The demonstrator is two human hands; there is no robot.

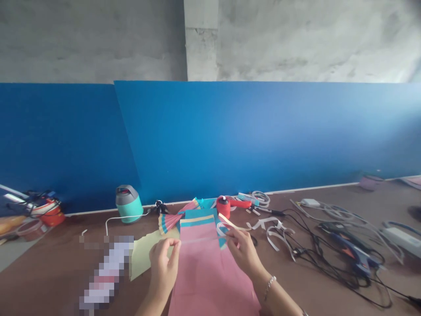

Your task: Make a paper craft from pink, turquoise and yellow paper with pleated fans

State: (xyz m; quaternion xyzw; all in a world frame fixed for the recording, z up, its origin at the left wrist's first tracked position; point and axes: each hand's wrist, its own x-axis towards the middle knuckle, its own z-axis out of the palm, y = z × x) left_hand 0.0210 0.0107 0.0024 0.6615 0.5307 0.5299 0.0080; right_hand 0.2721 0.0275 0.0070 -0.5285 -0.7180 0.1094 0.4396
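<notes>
Between my two hands a thin, pale strip is stretched over the pink paper. My left hand pinches its left end near the paper's left edge. On the right, my right hand closes its fingers on the strip, and a loose white curl stands up beside them. Blue and cream bands cross the paper's far end. Behind it lies a fan-folded pink, cream and blue piece. A pale yellow-green sheet lies to the left, partly behind my left hand.
A red tape dispenser stands beyond the paper. White strip scraps, black cables and a blue-handled tool lie right. A teal container and an orange-red bucket stand left, before the blue panel.
</notes>
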